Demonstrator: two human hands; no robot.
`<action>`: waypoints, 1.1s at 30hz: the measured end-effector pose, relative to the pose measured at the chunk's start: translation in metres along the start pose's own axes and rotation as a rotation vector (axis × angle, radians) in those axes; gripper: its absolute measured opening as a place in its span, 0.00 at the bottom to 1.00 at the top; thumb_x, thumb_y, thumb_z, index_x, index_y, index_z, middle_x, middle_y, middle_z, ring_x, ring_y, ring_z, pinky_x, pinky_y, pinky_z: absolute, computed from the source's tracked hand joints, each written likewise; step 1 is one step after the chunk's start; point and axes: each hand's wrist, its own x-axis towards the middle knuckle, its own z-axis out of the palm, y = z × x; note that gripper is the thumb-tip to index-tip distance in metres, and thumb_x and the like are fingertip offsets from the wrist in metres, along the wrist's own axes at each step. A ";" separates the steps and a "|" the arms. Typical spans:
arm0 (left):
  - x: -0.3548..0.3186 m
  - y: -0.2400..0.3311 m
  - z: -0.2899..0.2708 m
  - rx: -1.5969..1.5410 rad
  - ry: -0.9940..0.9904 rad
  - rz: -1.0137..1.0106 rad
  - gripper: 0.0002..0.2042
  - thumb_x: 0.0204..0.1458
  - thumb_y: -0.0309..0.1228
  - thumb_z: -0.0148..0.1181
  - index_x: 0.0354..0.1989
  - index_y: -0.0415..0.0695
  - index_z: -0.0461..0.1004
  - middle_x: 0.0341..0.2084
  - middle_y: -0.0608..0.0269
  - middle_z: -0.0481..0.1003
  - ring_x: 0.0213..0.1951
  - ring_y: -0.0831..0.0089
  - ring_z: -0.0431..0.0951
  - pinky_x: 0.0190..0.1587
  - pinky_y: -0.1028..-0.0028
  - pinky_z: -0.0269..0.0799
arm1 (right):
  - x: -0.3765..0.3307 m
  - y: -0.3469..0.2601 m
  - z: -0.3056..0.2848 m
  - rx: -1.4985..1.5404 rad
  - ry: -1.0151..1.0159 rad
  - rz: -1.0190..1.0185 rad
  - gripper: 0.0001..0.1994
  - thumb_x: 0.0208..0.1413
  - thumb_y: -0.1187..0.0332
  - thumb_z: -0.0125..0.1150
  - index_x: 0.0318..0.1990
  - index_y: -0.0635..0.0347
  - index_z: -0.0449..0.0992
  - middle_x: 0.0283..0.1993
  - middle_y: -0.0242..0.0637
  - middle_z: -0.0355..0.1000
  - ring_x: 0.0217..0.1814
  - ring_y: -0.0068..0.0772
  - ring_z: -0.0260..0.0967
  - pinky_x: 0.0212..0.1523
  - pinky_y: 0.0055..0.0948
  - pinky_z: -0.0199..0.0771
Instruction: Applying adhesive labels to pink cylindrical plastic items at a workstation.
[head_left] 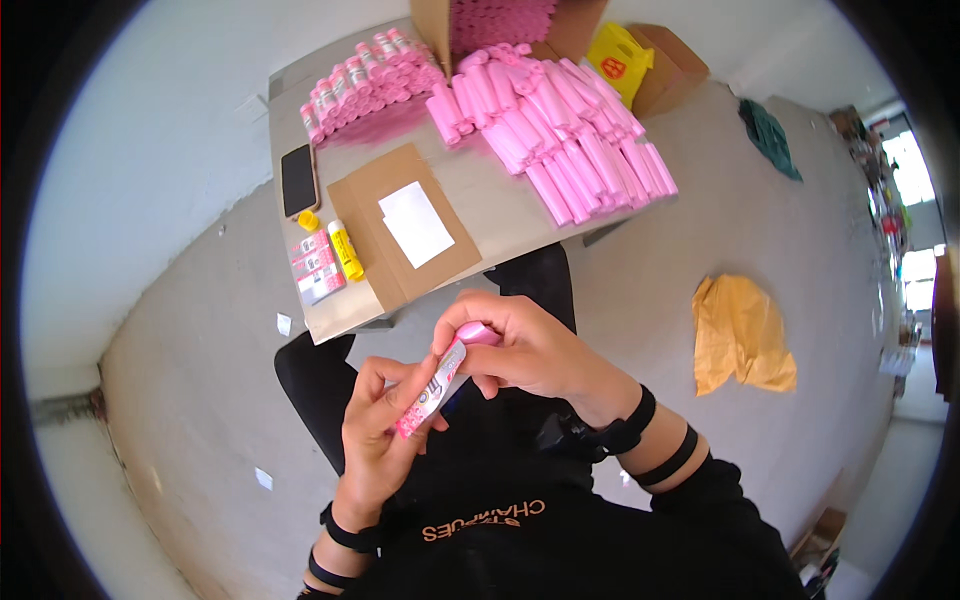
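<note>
A pink tube (440,382) is gripped in both hands, held low in the near middle of the scene, above the lap and just short of the table's near edge. The left hand (378,425) is closed around the tube's lower, labelled end, with the fingers curled under it and the thumb pressed along its side. The right hand (525,345) is wrapped over the rounded pink top, fingers folded down across the cap. The tube is tilted, its top up and to the right, its base down and to the left. Black bands are worn on both wrists.

Just beyond the hands, the table (490,215) is seen. On its near part a brown cardboard sheet (370,205) is laid flat, with a white paper rectangle (415,223) resting on it. To the left of the cardboard, a yellow glue stick (346,250) is laid, its yellow cap (309,220) set apart beside it, and a small stack of labels (318,268) is placed nearer the edge. A dark phone (298,179) lies further back on the left.

Across the far side, a neat row of labelled pink tubes (365,80) is lined up at left, and a large heap of plain pink tubes (555,130) is spread to the right. An open cardboard box (432,30) stands at the far edge. On the floor to the right, a crumpled yellow-brown bag (740,335) is seen.
</note>
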 end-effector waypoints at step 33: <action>0.007 0.004 0.007 -0.055 0.160 0.115 0.19 0.51 0.13 0.47 0.51 0.40 0.71 0.37 0.60 0.62 0.25 0.77 0.72 0.18 0.86 0.66 | 0.009 -0.002 0.015 0.020 0.103 -0.247 0.11 0.56 0.75 0.46 0.47 0.63 0.65 0.36 0.31 0.70 0.20 0.12 0.58 0.20 0.14 0.58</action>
